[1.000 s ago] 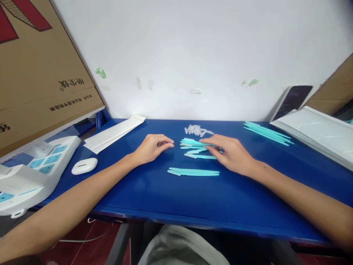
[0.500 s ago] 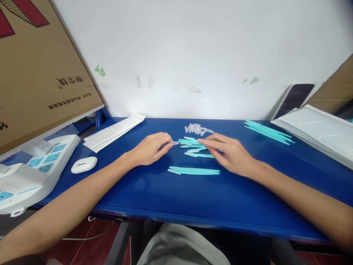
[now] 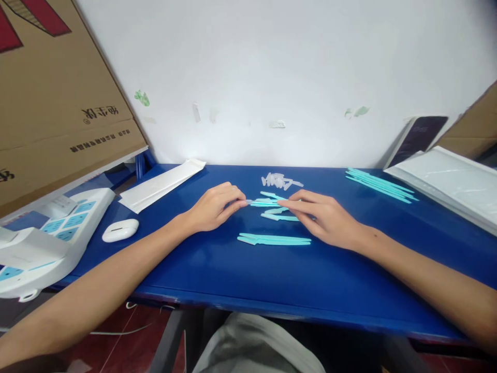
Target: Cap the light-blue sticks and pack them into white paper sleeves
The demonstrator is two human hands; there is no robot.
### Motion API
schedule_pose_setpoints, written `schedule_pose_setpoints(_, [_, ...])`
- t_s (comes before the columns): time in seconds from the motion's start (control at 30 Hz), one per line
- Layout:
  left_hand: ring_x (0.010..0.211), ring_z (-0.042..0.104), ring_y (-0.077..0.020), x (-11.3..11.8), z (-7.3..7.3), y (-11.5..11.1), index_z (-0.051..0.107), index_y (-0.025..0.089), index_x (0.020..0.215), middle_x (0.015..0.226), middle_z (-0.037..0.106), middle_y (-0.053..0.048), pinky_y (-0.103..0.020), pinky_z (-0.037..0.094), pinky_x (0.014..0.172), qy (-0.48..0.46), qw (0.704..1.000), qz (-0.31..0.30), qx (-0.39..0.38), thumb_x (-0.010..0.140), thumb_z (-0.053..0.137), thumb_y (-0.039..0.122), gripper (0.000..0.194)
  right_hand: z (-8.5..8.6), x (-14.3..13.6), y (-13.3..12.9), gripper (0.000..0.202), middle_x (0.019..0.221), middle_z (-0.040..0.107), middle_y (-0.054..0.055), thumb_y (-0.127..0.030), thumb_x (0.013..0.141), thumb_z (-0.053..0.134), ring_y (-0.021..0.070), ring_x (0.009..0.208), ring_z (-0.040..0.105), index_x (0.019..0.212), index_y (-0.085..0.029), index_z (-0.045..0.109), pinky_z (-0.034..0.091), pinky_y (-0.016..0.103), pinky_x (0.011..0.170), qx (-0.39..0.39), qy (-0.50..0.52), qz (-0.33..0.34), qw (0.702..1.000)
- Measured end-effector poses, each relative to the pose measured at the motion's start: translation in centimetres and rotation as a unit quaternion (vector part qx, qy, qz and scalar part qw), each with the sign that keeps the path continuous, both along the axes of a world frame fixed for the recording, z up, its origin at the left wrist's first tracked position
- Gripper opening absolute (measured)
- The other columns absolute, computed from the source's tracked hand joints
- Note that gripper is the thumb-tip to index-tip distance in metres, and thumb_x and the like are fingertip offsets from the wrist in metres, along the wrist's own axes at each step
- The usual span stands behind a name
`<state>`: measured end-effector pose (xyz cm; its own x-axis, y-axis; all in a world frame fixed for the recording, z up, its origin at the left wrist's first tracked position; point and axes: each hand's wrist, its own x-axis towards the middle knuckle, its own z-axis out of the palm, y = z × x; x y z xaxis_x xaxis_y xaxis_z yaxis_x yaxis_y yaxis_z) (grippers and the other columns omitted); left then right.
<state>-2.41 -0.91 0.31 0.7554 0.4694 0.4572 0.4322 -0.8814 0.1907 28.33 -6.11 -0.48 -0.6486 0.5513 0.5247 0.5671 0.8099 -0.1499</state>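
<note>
Held piece: where the two hands meet, a slim turquoise plastic stick (image 3: 266, 203) lies just above the blue worktop (image 3: 240, 274), long axis left to right, its left tip towards a small clear plastic cap (image 3: 248, 201).
Left hand (image 3: 212, 207): fingers curled shut, pinching the clear cap at their tips.
Right hand (image 3: 324, 217): fingers half-closed, steadying the stick's right end over the loose heap of turquoise sticks (image 3: 277, 213).
Progress: judging by the layout, a short row of two or three sticks (image 3: 274, 239) lies set apart near the person; the heap and the pile of clear caps (image 3: 279, 181) behind it remain.
Further out: another bundle of turquoise sticks (image 3: 378, 185) far right; a white earbud case (image 3: 120, 230) left.
</note>
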Motion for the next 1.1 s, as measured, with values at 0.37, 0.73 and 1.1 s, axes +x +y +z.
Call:
schedule_pose_setpoints(0.37, [0.087,0.067,-0.0184,1.9,-0.3,-1.6,0.073,0.02,0.102,0.1,0.077,-0.005,-0.032,0.051,0.083,-0.09,0.995,-0.022,-0.039,0.103,0.052,0.033,0.024,-0.5,-0.9,-0.4,0.039,0.108,0.069,0.01,-0.014,0.1,0.042,0.0158,0.08,0.063,0.131,-0.022,0.065,0.049,0.026,0.063,0.073,-0.01,0.011,0.997])
schedule_pose_setpoints(0.73, [0.086,0.067,-0.0145,-0.1,-1.2,0.5,0.026,0.021,0.158,0.117,0.071,-0.008,-0.03,0.052,0.084,-0.101,0.99,0.019,-0.092,0.107,0.035,0.027,0.053,0.3,-0.6,-0.6,0.038,0.105,0.071,0.01,-0.016,0.101,0.043,0.0195,0.084,0.067,0.131,-0.021,0.066,0.054,0.032,0.068,0.034,0.029,-0.061,0.997])
schedule_pose_setpoints(1.1, [0.07,0.061,-0.0144,0.5,-0.8,0.5,0.072,0.018,0.085,0.083,0.069,-0.005,-0.027,0.05,0.066,-0.129,0.985,0.081,-0.081,0.088,0.072,0.049,0.031,-0.2,-0.1,0.2,0.036,0.104,0.071,0.01,-0.019,0.102,0.043,0.0202,0.086,0.067,0.128,-0.019,0.067,0.054,0.034,0.071,0.036,0.032,-0.085,0.995])
